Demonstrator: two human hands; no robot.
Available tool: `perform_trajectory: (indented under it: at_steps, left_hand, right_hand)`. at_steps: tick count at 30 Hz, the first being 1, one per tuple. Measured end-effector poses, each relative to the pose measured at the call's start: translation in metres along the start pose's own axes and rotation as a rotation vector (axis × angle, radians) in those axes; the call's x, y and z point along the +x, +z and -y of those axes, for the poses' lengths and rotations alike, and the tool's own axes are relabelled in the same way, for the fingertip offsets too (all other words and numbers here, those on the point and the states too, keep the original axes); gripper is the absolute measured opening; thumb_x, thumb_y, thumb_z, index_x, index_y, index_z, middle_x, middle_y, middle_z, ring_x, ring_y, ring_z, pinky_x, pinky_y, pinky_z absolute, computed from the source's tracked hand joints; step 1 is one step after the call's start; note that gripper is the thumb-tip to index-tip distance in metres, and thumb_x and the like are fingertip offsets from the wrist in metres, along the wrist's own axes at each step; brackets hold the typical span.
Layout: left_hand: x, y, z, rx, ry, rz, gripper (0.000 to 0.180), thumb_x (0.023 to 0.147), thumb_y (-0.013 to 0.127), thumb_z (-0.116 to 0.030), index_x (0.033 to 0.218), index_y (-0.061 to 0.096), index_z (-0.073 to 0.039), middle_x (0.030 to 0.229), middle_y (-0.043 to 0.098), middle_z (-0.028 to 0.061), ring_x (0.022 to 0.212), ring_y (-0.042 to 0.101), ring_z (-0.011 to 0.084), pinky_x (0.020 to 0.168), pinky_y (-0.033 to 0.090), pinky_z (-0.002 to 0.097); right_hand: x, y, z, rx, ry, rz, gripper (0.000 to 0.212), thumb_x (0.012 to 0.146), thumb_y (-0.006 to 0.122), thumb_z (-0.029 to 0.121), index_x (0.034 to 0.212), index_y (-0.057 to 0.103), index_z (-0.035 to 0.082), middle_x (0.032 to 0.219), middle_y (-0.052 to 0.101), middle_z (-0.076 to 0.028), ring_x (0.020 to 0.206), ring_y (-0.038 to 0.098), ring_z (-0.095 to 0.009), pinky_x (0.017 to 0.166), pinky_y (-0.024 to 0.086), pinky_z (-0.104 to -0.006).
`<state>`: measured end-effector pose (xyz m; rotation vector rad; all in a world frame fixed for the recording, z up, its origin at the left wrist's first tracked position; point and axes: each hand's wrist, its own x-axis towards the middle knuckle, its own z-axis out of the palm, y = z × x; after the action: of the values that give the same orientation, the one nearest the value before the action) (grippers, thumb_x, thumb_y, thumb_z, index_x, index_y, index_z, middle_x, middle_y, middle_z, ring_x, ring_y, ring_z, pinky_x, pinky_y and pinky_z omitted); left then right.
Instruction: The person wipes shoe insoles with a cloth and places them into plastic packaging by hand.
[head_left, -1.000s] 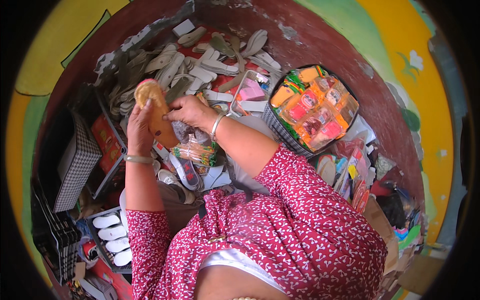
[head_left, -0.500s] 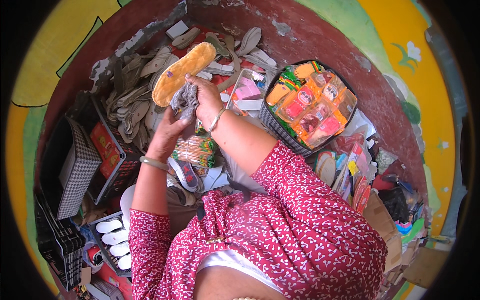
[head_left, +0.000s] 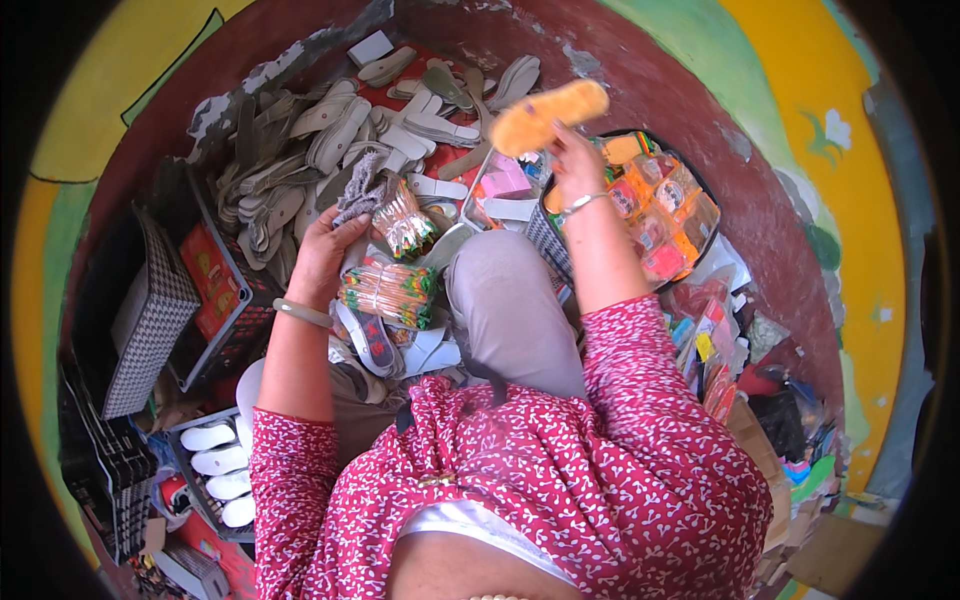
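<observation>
My right hand (head_left: 578, 165) is closed on one end of a fuzzy orange-yellow insole (head_left: 540, 118), held up in front of the basket (head_left: 545, 245) and slightly blurred. Crumpled grey cloth (head_left: 358, 192) sticks up from my left hand (head_left: 325, 245), whose thumb and fingers pinch it. Close by that hand are two bundles of thin pale strips with green and red ends, an upper bundle (head_left: 405, 222) and a lower bundle (head_left: 390, 293). Packaged insoles in clear and orange wrapping (head_left: 640, 215) fill the basket, which has a checked side.
Grey-white soles (head_left: 265, 210) are heaped at the far left. A clear tray (head_left: 480, 205) holds pink blocks (head_left: 505, 178). Black crates (head_left: 215, 310) stand at left, near a tray of white insoles (head_left: 222, 462). Mixed packets and cardboard (head_left: 755, 455) lie at right, below the maroon wall (head_left: 790, 250).
My right hand has carried the orange insole rightward, away from my left hand, toward the basket. The grey cloth, earlier between both hands, is now in my left hand alone, which has drawn slightly left.
</observation>
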<state>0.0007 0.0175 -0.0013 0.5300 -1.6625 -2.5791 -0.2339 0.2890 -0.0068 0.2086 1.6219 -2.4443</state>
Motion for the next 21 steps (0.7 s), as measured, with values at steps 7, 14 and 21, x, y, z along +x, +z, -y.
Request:
perform_trajectory:
  at_steps: [7, 14, 21]
  left_hand:
    - [-0.001, -0.012, 0.004, 0.186, -0.035, -0.044, 0.013, 0.086, 0.061, -0.010, 0.097, 0.060, -0.003, 0.076, 0.062, 0.0031, 0.063, 0.055, 0.0086, 0.057, 0.045, 0.0216]
    - [-0.003, -0.018, 0.007, 0.208, -0.055, -0.024, 0.018, 0.088, 0.060, -0.009, 0.103, 0.059, 0.001, 0.083, 0.064, 0.0073, 0.073, 0.062, 0.0135, 0.067, 0.051, 0.0246]
    - [0.001, -0.017, 0.009, 0.274, -0.068, -0.029, 0.018, 0.087, 0.061, -0.009, 0.102, 0.058, 0.000, 0.083, 0.065, 0.0073, 0.072, 0.062, 0.0127, 0.065, 0.051, 0.0244]
  right_hand:
    - [0.090, -0.174, -0.024, -0.499, 0.454, -0.249, 0.018, 0.081, 0.070, 0.023, 0.073, 0.056, 0.016, 0.059, 0.053, 0.004, 0.047, 0.048, -0.008, 0.038, 0.032, -0.0264]
    - [0.097, -0.162, -0.030, -0.718, 0.557, -0.156, 0.016, 0.081, 0.069, 0.021, 0.078, 0.058, 0.011, 0.060, 0.058, -0.002, 0.042, 0.051, -0.011, 0.037, 0.039, -0.0252]
    - [0.081, -0.120, -0.024, -1.780, 0.162, -0.430, 0.039, 0.083, 0.066, 0.019, 0.116, 0.053, 0.003, 0.109, 0.062, -0.018, 0.094, 0.064, -0.028, 0.078, 0.054, -0.0395]
